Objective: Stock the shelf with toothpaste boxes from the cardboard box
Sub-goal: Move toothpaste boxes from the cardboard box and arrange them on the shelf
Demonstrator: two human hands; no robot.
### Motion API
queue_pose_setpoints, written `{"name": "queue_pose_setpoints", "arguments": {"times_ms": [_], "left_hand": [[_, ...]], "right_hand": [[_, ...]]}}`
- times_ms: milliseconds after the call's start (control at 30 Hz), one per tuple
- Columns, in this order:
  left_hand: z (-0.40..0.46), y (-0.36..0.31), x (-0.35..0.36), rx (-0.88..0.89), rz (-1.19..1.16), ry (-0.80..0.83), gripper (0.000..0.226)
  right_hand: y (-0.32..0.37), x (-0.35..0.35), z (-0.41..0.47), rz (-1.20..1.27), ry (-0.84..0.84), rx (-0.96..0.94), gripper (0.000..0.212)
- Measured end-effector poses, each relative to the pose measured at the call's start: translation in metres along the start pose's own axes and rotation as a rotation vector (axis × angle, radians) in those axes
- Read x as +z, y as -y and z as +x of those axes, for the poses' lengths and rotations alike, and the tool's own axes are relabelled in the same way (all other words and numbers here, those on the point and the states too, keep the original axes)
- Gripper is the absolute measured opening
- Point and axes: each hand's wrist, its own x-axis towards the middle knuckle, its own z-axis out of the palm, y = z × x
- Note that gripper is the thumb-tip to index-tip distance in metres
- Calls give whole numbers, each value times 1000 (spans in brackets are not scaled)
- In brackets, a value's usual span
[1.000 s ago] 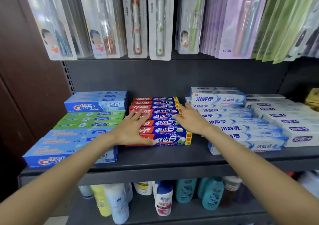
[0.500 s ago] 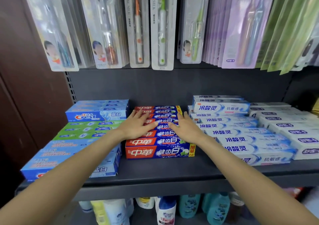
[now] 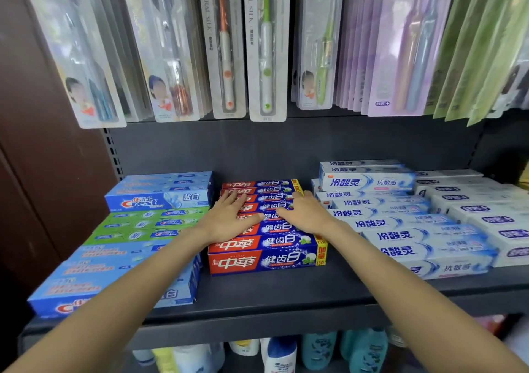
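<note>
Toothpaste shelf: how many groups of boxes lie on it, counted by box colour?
Blue cardboard toothpaste box groups, back and front: 2
Green cardboard box group: 1
Red-and-blue cardboard box group: 1
White-and-blue cardboard box group: 1
White cardboard box group with purple labels: 1
Total: 6

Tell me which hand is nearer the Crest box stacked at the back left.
Left. The left hand lies flat on the red toothpaste boxes just right of the Crest box; the right hand rests farther right on that row.
</note>
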Motion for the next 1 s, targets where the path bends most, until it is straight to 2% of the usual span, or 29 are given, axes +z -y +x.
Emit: {"name": "queue_pose_setpoints", "arguments": {"times_ms": [467, 600, 667, 733, 800, 867, 933, 1000], "left_hand": [[7, -3, -4, -11, 70, 41, 80], [-16, -11, -17, 149, 191, -147, 73], [-40, -14, -21, 263, 166, -78, 88], [-62, -15, -14, 314, 242, 66, 116], [-69, -14, -2, 308, 356, 114, 122], [-66, -12, 9, 282, 370, 86, 103], [-64, -13, 14, 281, 371, 42, 81], [-64, -13, 14, 285, 400, 42, 81]], "right_hand": [[1, 1, -1, -20, 27, -40, 71], [-4, -19, -43, -101, -188, -238, 64], [-21, -29, -75, -153, -235, -289, 63], [-39, -32, -104, -180, -151, -289, 67], [-50, -27, -119, -231, -42, -303, 75], [-54, -18, -121, -343, -31, -329, 74], [-53, -14, -119, -359, -120, -348, 64], [-50, -13, -117, -334, -193, -335, 55]]}}
